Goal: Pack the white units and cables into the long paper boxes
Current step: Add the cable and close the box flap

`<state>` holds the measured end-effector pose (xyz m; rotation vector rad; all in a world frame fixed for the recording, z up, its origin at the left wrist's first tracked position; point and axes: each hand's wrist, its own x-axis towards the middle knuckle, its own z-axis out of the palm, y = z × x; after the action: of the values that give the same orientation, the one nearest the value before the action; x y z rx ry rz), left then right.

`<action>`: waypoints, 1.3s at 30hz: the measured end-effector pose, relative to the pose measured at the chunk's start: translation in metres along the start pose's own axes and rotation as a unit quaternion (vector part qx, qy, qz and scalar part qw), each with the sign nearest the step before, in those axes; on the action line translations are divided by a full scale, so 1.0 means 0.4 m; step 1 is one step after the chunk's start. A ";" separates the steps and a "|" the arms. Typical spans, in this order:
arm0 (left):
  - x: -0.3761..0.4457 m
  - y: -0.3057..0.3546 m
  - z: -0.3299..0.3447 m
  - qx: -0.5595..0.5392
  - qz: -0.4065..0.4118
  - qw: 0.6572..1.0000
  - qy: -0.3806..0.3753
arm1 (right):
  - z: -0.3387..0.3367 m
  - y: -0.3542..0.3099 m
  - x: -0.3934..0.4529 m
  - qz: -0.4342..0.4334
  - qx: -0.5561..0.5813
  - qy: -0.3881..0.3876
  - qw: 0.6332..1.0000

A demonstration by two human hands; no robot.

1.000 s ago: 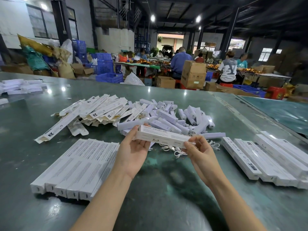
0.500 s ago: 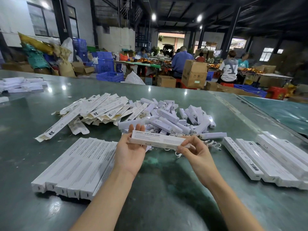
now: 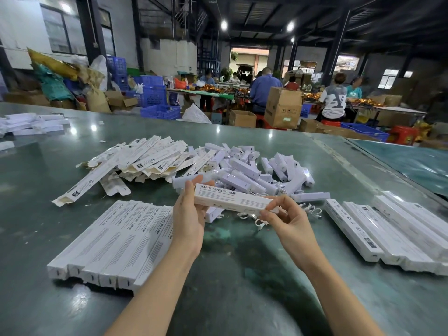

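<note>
Box in hand: a long white paper box printed "SMART SENSOR LAMP" (image 3: 232, 198) is held level above the middle of the green worktop (image 3: 242, 275), a little higher than half a second ago.
Left hand: the left hand (image 3: 189, 219) cradles the box's left end, fingers straight behind it and thumb on the front.
Right hand: the right hand (image 3: 288, 221) pinches the box's right end between curled fingertips; a second ago it sat lower, under that end.
Meaning: the right end looks like it is being closed, so this box is probably filled and near ready to set down.
Loose stock: a heap of short white plastic units (image 3: 254, 170) lies just beyond the hands, with thin white cables (image 3: 312, 210) trailing at its near edge.
Empty sleeves: flat unfolded white paper boxes (image 3: 135, 161) lie piled towards the far left.
Packed rows: a row of closed white boxes (image 3: 111, 241) sits near the left edge, another row (image 3: 392, 234) near the right edge.
Obstruction: nothing blocks either row.
</note>
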<state>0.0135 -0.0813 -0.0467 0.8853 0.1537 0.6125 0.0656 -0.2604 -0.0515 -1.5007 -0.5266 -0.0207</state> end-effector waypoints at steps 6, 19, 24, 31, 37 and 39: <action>0.002 0.009 -0.001 0.033 0.013 0.998 -0.052 | -0.008 0.000 0.003 -0.002 0.006 0.011 1.000; 0.015 -0.004 -0.020 0.124 0.034 0.991 -0.045 | -0.018 0.004 0.010 -0.033 -0.020 0.015 0.999; 0.008 0.004 -0.011 0.056 0.000 0.996 -0.067 | -0.020 0.009 0.011 -0.054 -0.041 0.011 0.998; 0.014 -0.005 -0.022 0.078 -0.018 0.996 -0.044 | -0.027 0.006 0.006 -0.104 -0.126 -0.012 0.986; 0.018 -0.008 -0.024 0.084 -0.024 0.996 -0.023 | -0.020 0.006 0.003 -0.104 -0.141 -0.008 0.984; 0.018 -0.010 -0.026 0.097 -0.019 0.995 -0.024 | -0.022 0.007 0.004 -0.098 -0.137 -0.005 0.986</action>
<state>0.0173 -0.0721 -0.0552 1.0807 0.1887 0.5465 0.0707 -0.2681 -0.0534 -1.7111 -0.7000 -0.2478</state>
